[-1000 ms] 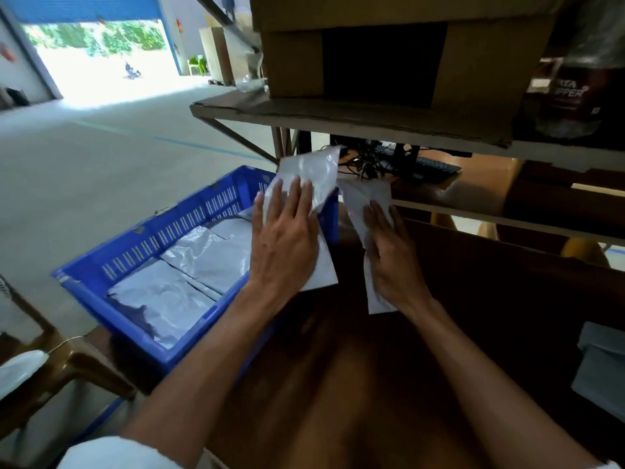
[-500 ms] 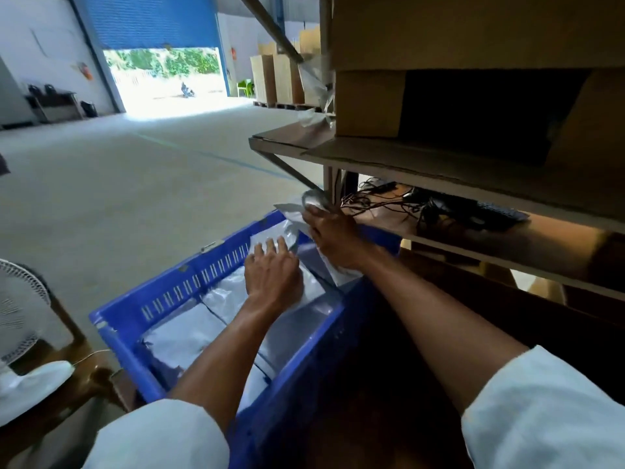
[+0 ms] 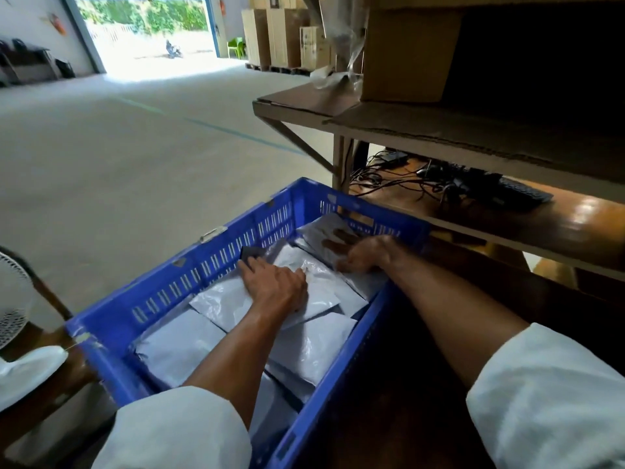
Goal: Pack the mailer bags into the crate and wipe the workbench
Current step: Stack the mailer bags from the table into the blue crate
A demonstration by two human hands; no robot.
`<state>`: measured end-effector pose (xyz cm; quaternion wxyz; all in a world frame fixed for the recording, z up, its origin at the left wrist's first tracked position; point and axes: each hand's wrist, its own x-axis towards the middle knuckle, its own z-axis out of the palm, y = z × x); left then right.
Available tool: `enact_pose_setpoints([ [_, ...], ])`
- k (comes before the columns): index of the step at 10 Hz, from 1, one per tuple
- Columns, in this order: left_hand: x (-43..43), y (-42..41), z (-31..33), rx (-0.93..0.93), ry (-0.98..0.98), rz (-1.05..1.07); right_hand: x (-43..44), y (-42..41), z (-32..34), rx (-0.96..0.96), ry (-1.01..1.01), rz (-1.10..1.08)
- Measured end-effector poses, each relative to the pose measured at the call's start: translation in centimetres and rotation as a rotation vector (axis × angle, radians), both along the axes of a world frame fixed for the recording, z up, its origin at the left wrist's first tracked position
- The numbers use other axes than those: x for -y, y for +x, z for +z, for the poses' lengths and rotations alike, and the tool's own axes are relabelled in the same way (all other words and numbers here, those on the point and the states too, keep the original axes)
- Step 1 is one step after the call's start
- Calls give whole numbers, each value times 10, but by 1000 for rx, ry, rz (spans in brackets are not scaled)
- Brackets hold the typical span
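A blue slotted crate (image 3: 216, 265) stands at the left end of the dark brown workbench (image 3: 399, 367). Several silver-grey mailer bags (image 3: 314, 346) lie flat and overlapping inside it. My left hand (image 3: 274, 286) rests palm down on the top bag (image 3: 223, 302) near the crate's middle, fingers stretched toward the far wall. At the crate's far right corner my right hand (image 3: 362, 253) has its fingers over another mailer bag (image 3: 321, 231), which leans against the wall there. Both white sleeves fill the bottom of the view.
A shelf (image 3: 439, 130) with a cardboard box (image 3: 406, 55) overhangs the bench. Below it a lower ledge carries a keyboard (image 3: 521, 194) and tangled cables (image 3: 389, 181). A white fan (image 3: 13, 299) stands on a wooden chair at the left. Concrete floor stretches beyond the crate.
Both hands carried mailer bags from the bench over into the crate and lowered them. The left hand now lies flat on the pile, and the right has dropped into the far corner.
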<state>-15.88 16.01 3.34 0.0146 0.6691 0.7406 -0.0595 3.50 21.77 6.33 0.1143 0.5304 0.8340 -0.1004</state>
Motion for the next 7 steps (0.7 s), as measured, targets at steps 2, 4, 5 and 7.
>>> enact_pose_setpoints([
  [2,4,15,8,186,-18,62,14,1,14,-24,5,22],
  [4,23,41,51,269,101,-118,82,33,68,-410,391,-285],
  [5,64,67,83,433,300,-301,132,73,77,-606,497,-456],
  [7,197,190,78,608,302,-697,312,190,23,-567,508,-745],
])
